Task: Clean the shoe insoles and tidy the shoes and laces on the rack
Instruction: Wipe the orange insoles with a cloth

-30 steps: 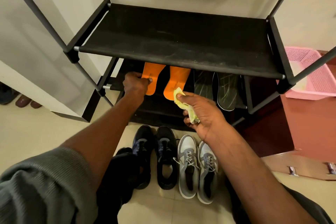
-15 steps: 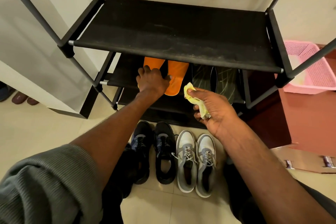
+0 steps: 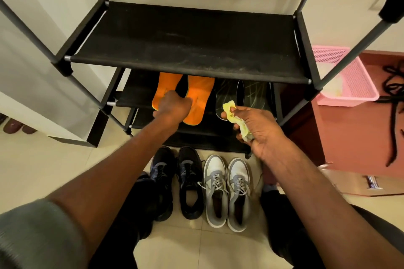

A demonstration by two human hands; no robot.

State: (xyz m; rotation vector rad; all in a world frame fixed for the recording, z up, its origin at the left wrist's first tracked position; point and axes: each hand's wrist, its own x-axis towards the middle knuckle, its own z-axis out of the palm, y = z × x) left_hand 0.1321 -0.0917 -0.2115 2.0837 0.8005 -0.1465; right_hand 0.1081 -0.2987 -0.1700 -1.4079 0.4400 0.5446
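Two orange insoles (image 3: 200, 96) lie side by side on a lower shelf of the black shoe rack (image 3: 185, 50). My left hand (image 3: 172, 106) lies over their heel ends, fingers curled around the left orange insole (image 3: 162, 88). Right of them rest two dark patterned insoles (image 3: 253, 96). My right hand (image 3: 258, 131) pinches a crumpled yellow cloth (image 3: 230, 108) just in front of the left dark insole. On the floor before the rack stand a black pair of shoes (image 3: 189, 181) and a grey-and-white laced pair (image 3: 227, 188).
The rack's dusty middle shelf overhangs the insoles, with grey poles at its corners. A pink basket (image 3: 349, 81) sits to the right on a reddish surface, with black laces (image 3: 393, 98) beside it. Dark slippers (image 3: 15, 125) lie at far left.
My left hand slid right from the outer edge of the left orange insole onto both heels. My right hand carried the cloth right, from the orange insoles to the dark ones.
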